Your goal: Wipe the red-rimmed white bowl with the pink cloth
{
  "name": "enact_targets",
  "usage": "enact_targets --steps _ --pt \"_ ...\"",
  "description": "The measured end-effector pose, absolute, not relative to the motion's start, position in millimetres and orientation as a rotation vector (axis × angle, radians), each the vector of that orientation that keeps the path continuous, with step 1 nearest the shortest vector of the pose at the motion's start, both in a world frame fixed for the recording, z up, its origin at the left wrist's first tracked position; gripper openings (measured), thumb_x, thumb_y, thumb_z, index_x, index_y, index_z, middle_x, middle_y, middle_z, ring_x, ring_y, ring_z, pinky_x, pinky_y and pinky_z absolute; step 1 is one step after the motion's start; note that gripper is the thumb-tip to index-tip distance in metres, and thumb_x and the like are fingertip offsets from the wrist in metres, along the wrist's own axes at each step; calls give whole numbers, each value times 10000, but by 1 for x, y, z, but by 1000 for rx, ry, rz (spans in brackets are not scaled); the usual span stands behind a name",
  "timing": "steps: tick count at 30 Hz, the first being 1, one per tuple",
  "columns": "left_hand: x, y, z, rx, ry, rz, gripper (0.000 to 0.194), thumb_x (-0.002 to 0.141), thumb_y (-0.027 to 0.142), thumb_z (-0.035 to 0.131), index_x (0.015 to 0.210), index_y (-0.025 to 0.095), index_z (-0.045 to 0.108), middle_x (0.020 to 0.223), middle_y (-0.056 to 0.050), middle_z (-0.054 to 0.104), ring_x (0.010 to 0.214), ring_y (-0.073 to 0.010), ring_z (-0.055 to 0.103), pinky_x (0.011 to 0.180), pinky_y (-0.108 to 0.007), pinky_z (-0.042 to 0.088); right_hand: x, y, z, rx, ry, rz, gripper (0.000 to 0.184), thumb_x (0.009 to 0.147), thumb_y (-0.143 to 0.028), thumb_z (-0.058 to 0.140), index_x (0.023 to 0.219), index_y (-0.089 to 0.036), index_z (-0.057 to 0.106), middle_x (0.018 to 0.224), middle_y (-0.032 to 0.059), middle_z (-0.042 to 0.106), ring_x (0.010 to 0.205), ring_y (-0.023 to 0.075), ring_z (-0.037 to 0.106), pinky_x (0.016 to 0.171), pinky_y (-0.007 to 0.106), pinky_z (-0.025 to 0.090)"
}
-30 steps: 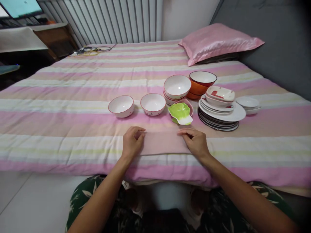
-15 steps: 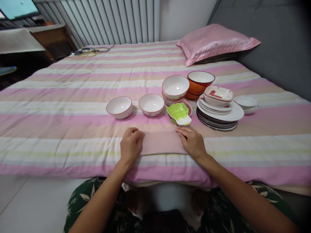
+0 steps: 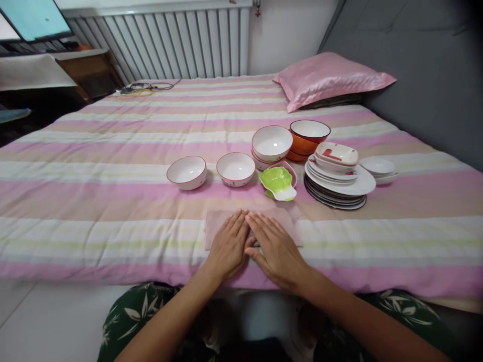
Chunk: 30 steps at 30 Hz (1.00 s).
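Observation:
A folded pink cloth (image 3: 290, 226) lies flat near the bed's front edge. My left hand (image 3: 231, 244) rests on its middle, palm down with fingers stretched out. My right hand (image 3: 273, 249) lies flat beside it, fingertips meeting those of the left; neither hand grips anything. Just beyond the cloth sit a white bowl with a red rim (image 3: 186, 173) and a similar bowl (image 3: 236, 170). A green leaf-shaped dish (image 3: 277, 182) stands behind my right hand, on top of a pink dish (image 3: 292, 173). The hands cover the cloth's middle.
Stacked white bowls (image 3: 272, 143) stand next to orange bowls (image 3: 305, 143). To their right are a pile of plates (image 3: 366, 183) topped by square dishes (image 3: 337, 153), and small white dishes (image 3: 378, 166). A pink pillow (image 3: 332, 78) and cables (image 3: 147, 88) lie farther back.
Both hands have let go of the cloth's side edges and moved inward to its middle, now lying flat with fingertips together. The view has tilted up slightly.

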State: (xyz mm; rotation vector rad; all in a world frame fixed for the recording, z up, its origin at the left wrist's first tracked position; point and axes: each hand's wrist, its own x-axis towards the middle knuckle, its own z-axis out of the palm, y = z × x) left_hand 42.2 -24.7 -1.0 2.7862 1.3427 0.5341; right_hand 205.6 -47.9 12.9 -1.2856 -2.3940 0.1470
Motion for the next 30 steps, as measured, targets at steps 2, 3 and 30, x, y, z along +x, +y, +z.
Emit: enact_targets --steps 2,3,30 --pt "42 -25 -8 2795 1387 490 504 925 335 380 1360 82 367 1413 -165 423 1353 -264 320 1074 -455 348 203 -47 7 -1302 -2437 190 639 921 -461 356 1427 -84 262 1492 113 276 1382 242 231 1114 444 261" --pt "42 -25 -11 2804 1402 478 513 924 339 382 1367 82 358 1420 -167 411 1360 -264 306 1082 -460 333 203 -46 4 -1311 -2453 205 651 919 -473 351 1435 -91 242 1500 108 254 1389 240 210 1119 449 252" --pt "9 15 18 2459 1803 528 201 824 211 498 909 161 673 950 -100 643 900 -248 590 809 -396 478 245 -6 -3 -1907 -2043 -82 286 885 -248 461 1096 -148 625 937 118 666 913 269 571 734 362 461"
